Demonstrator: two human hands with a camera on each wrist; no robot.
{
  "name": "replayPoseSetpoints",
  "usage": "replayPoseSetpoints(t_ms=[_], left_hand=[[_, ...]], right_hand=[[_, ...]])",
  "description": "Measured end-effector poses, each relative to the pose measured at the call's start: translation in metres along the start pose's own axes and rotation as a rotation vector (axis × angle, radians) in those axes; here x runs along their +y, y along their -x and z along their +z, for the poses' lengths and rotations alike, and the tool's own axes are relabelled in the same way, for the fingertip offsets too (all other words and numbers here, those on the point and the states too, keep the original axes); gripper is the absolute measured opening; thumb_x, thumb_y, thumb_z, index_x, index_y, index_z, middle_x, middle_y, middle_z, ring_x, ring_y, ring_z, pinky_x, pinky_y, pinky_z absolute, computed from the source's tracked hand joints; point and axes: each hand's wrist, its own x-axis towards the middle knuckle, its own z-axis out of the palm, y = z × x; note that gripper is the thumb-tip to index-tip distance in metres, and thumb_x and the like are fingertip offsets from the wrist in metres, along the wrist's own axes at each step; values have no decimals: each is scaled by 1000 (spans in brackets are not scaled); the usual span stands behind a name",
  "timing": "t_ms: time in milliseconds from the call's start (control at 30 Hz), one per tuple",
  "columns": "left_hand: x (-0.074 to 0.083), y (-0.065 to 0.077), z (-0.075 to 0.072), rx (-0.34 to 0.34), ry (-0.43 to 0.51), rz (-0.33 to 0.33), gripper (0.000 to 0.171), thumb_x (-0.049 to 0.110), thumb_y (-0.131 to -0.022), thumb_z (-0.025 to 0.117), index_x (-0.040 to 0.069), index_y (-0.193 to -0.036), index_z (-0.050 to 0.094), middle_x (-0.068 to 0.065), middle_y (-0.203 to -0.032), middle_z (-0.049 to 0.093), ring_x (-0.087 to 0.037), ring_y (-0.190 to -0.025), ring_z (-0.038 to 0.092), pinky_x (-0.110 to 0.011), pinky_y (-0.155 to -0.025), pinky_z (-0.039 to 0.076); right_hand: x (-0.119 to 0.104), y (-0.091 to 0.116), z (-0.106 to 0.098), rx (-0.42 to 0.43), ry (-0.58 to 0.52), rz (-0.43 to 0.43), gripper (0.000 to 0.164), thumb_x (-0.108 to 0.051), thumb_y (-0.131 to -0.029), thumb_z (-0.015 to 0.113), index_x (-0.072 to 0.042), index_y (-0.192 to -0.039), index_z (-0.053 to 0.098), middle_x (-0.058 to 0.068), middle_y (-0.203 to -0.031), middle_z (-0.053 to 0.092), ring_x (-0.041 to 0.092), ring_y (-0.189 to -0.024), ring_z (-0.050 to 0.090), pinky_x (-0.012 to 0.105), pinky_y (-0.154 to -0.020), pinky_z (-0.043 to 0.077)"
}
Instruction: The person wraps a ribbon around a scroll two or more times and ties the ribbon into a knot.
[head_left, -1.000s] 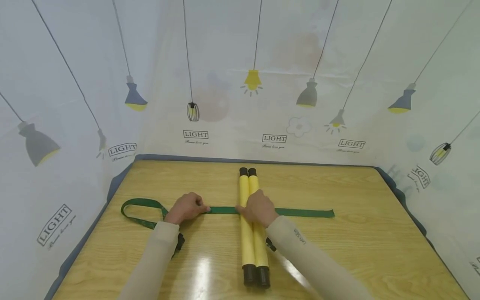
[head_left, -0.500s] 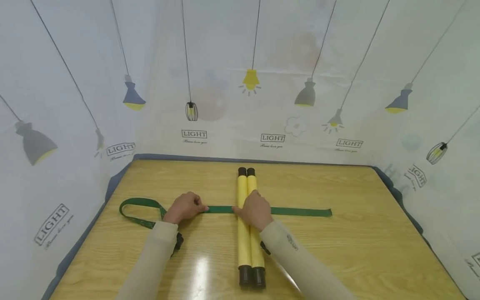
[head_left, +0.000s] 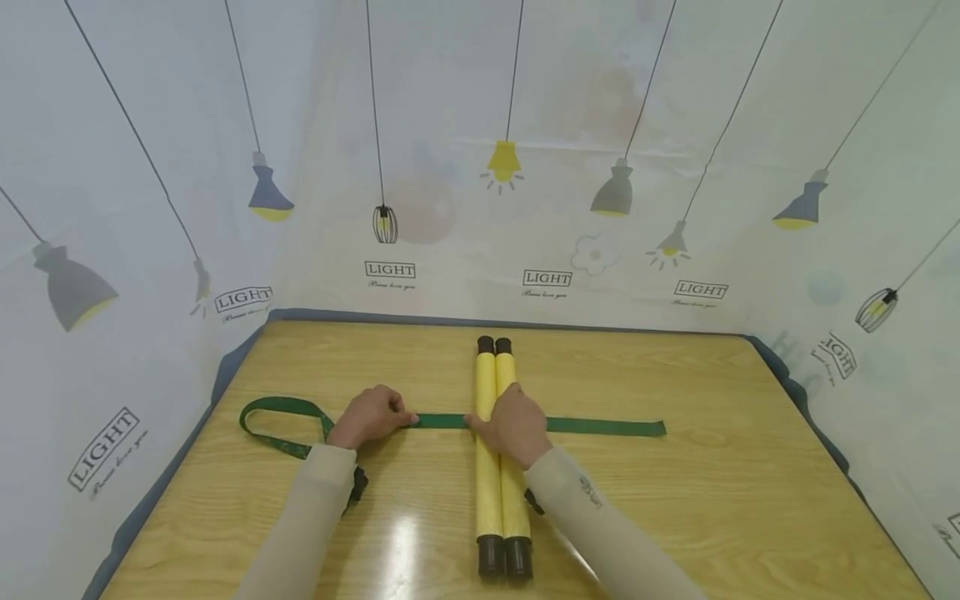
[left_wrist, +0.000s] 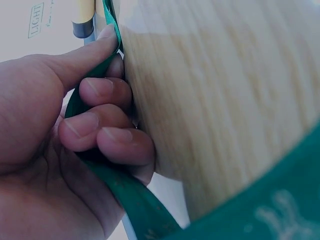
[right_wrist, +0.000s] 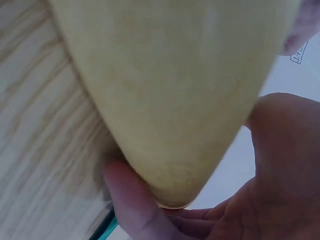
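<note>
Two yellow tubes [head_left: 489,487] with dark end caps lie side by side, pointing away from me, in the middle of the head view. A long green strap [head_left: 603,427] runs crosswise beneath them, with a loop at its left end. My left hand [head_left: 371,418] pinches the strap left of the tubes; the left wrist view shows the strap [left_wrist: 132,197] passing between the thumb and curled fingers. Across the tubes lies my right hand [head_left: 516,423], its thumb on the left side. In the right wrist view its fingers and thumb curl round a yellow tube [right_wrist: 165,100].
A wood-grain table [head_left: 720,517] carries everything, with a blue-grey edge along its back and sides. White wall sheets [head_left: 450,100] printed with hanging lamps enclose it at the back and on both sides. The strap's free end lies flat to the right.
The near ends of the tubes have swung slightly left, and my right forearm has shifted left with them. My left hand keeps its place on the strap.
</note>
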Motion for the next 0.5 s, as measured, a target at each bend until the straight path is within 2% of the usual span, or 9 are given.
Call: replayPoseSetpoints(t_ms=[100, 267, 367, 500], left_hand=[[0, 0, 0, 3, 2, -2, 29, 37, -92, 69, 12, -77, 66, -2, -71, 57, -17, -64, 48, -29, -56, 36], [1, 2, -1, 4, 3, 5, 29, 36, -92, 69, 12, -77, 66, -2, -70, 56, -17, -63, 47, -29, -56, 36], [2, 3, -2, 5, 5, 6, 29, 36, -92, 69, 11, -76, 66, -2, -70, 56, -17, -63, 47, -29, -56, 36], [0, 2, 0, 8, -1, 7, 29, 36, -91, 69, 11, -77, 66, -1, -71, 57, -17, -63, 47, -29, -56, 36]], right_hand=[[2, -2, 0, -14, 16, 17, 98, -70, -87, 53, 17, -131, 45, 17, -74, 58, 22, -60, 57, 32, -49, 49], [7, 0, -6, -36, 40, 32, 98, -75, -87, 47, 14, -127, 50, 27, -102, 58, 33, -86, 57, 42, -65, 52], [11, 2, -13, -29, 25, -5, 99, -75, -87, 47, 13, -132, 48, 32, -119, 54, 40, -105, 53, 48, -77, 52], [25, 0, -21, -37, -20, -101, 95, -71, -90, 48, 9, -141, 43, 30, -136, 46, 47, -125, 42, 55, -93, 45]])
